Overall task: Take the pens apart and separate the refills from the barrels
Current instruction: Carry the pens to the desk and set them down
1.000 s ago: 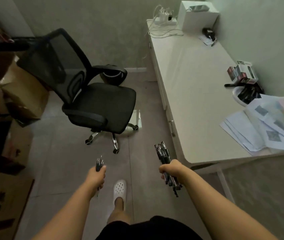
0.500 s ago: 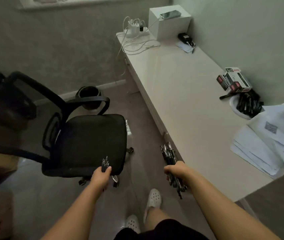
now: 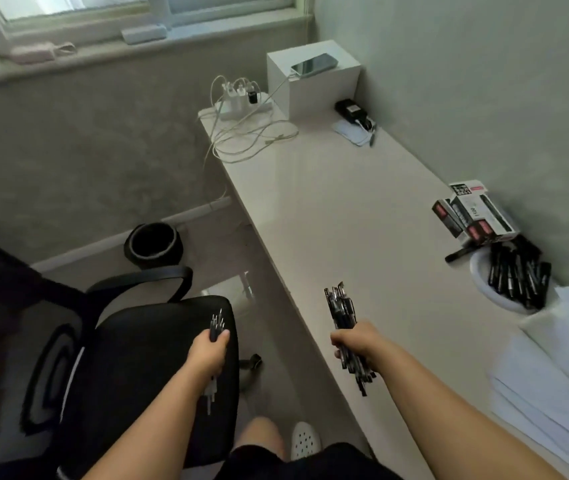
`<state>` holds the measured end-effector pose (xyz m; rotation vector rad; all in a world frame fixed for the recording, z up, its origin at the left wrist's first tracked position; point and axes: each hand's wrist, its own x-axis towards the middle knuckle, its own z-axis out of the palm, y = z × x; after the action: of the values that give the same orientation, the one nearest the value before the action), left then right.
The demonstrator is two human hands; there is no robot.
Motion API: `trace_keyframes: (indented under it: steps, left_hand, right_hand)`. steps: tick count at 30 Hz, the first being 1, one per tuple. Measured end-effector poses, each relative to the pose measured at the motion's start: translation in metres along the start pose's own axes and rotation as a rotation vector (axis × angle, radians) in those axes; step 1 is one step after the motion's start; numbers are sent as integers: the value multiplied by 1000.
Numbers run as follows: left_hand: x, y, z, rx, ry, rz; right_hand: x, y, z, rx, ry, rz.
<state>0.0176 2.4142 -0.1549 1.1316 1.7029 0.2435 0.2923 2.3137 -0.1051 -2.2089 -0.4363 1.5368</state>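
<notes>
Left hand (image 3: 207,355) fingers curl round thin refills (image 3: 216,323), right hand (image 3: 354,344) fists the barrels (image 3: 342,310); one kind per hand, likely keeping them sorted, both short of the desk (image 3: 362,209)

A glossy, smooth white desk top (image 3: 362,216) is shown. The chair seat (image 3: 158,341) is covered in matt black mesh cloth. Black plastic pens (image 3: 343,315) with clear sections are seen. Paper sheets (image 3: 553,393) are stacked; the pen boxes (image 3: 473,216) appear to be printed card.
</notes>
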Motion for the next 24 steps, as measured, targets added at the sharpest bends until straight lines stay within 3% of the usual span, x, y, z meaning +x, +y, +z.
trace_keyframes:
  steps: [8, 16, 24]
  left_hand:
    - [77, 123, 53, 252, -161, 167]
    - [141, 239, 128, 452, -432, 331]
    - [152, 294, 190, 468, -605, 347]
  right_hand:
    - [49, -28, -46, 201, 151, 118]
    - [69, -45, -79, 471, 356, 262]
    - [69, -49, -99, 612, 481, 332]
